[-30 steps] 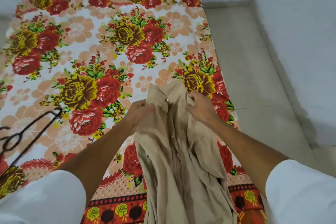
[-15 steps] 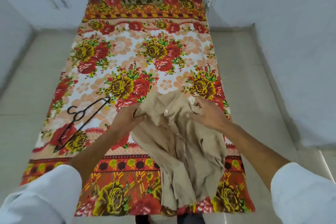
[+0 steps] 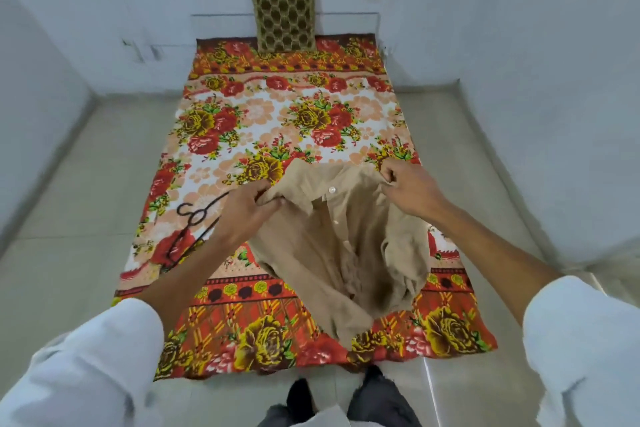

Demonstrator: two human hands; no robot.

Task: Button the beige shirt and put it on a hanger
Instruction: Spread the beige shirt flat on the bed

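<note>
The beige shirt (image 3: 332, 253) hangs in the air above the near part of the floral sheet, its front facing me with a white button showing near the collar. My left hand (image 3: 246, 215) grips the shirt's left shoulder. My right hand (image 3: 410, 189) grips its right shoulder, and the two hands spread the top apart. The shirt's lower part droops down to the sheet. A black wire hanger (image 3: 194, 229) lies flat on the sheet left of my left hand, partly hidden behind my forearm.
The floral sheet (image 3: 284, 128) covers a mattress on a grey tiled floor (image 3: 69, 218). A brown patterned cushion (image 3: 282, 19) leans on the far wall. Pale walls close in on the left, back and right. My legs show at the bottom edge.
The view has pulled back and up, so the whole sheet and the cushion show. My hands have moved apart and lifted the shirt by its shoulders, so it hangs open.
</note>
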